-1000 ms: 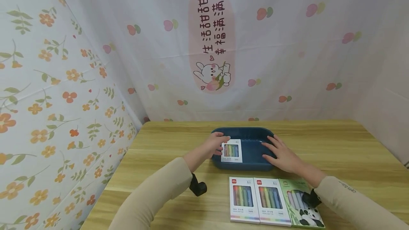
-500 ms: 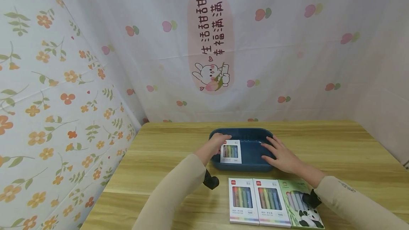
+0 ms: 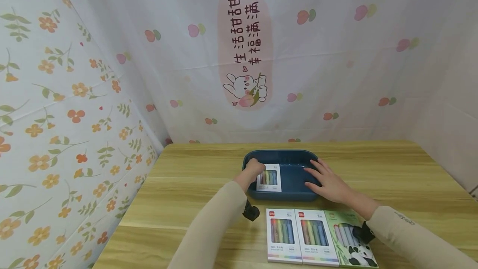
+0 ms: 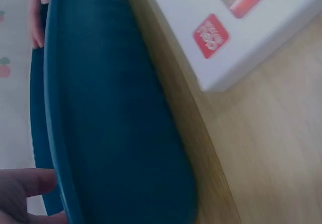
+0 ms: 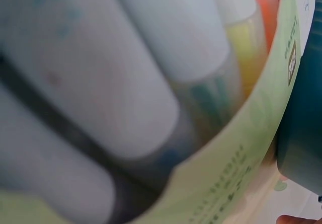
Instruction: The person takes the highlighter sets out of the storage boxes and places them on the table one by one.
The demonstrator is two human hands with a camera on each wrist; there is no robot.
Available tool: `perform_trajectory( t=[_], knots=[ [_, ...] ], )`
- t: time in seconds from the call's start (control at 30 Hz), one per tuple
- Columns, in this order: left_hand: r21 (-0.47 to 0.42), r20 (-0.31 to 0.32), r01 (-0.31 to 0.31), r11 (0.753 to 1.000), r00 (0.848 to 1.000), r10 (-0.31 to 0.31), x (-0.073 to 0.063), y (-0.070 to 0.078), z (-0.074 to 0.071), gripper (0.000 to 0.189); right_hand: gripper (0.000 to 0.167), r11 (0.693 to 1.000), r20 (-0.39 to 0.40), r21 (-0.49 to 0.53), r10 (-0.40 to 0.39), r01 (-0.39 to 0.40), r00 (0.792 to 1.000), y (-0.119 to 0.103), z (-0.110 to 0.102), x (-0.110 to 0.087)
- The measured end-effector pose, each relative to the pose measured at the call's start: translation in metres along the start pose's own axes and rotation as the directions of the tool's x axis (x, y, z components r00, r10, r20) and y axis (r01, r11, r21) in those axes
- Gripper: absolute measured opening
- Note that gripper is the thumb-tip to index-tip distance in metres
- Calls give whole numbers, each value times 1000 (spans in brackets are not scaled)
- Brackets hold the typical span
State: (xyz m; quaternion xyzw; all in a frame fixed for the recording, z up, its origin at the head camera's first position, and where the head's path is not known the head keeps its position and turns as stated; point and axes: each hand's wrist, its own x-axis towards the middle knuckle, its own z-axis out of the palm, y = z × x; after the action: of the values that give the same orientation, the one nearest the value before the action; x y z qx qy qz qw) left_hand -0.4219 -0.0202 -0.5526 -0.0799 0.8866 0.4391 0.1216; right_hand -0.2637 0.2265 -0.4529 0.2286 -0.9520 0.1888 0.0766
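Note:
A dark blue tray (image 3: 298,196) stands on the table. Inside its left half lies a white box of colored pens (image 3: 274,182), with a window in its face. My left hand (image 3: 251,172) reaches over the tray's left end, fingertips at the box's upper left corner. Most of its fingers are hidden in the head view, and I cannot tell whether they hold the box. In the left wrist view two fingers (image 4: 43,181) show behind the tray's rim. My right hand (image 3: 332,182) lies over the right end of the rim with fingers spread.
In front of the tray, two white pen boxes (image 3: 283,256) and a green panda pen box (image 3: 345,248) lie side by side on the wooden table (image 3: 179,219). My right wrist camera (image 3: 363,232) hangs over the green box. A printed curtain (image 3: 168,82) stands behind the table.
My left hand has moved a little right and its fingers have drawn in at the white box's left side. The right hand stays on the tray.

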Motion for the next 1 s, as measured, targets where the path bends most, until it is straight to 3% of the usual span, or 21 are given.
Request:
perform_trajectory(
  t=[0.1, 0.2, 0.3, 0.43, 0.5, 0.57, 0.7, 0.87, 1.0],
  knots=[
    [113, -24, 18, 993, 1000, -16, 11, -8, 6, 47, 53, 1000, -2, 3, 0, 0, 1000, 0, 1, 0],
    [212, -32, 29, 977, 999, -23, 12, -7, 9, 39, 52, 1000, -8, 6, -4, 4, 1000, 1, 2, -1],
    [263, -27, 9, 965, 1000, -2, -18, 13, -3, 29, 52, 1000, -14, 9, -9, 9, 1000, 1, 3, -1],
    [310, -11, -43, 950, 999, 49, -89, 51, -32, 9, 52, 1000, -16, 13, -11, 11, 1000, 1, 3, -1],
    [334, -20, -55, 941, 998, 65, -115, 63, -42, 4, 52, 1000, -11, 14, -9, 9, 1000, 0, 2, -1],
    [354, -38, -69, 933, 995, 88, -129, 69, -45, 5, 52, 1000, -5, 12, -5, 5, 1000, 0, 1, -1],
    [390, -53, -78, 917, 993, 107, -137, 72, -44, 8, 53, 1000, -4, 10, -2, 2, 1000, 1, 1, 0],
    [505, -52, -96, 857, 989, 142, -131, 69, -37, 12, 53, 1000, -6, 10, 4, -4, 1000, 1, 1, 0],
    [542, -46, -103, 834, 987, 152, -129, 69, -34, 8, 52, 1000, -2, 5, 10, -10, 1000, 1, 1, 0]
  ],
)
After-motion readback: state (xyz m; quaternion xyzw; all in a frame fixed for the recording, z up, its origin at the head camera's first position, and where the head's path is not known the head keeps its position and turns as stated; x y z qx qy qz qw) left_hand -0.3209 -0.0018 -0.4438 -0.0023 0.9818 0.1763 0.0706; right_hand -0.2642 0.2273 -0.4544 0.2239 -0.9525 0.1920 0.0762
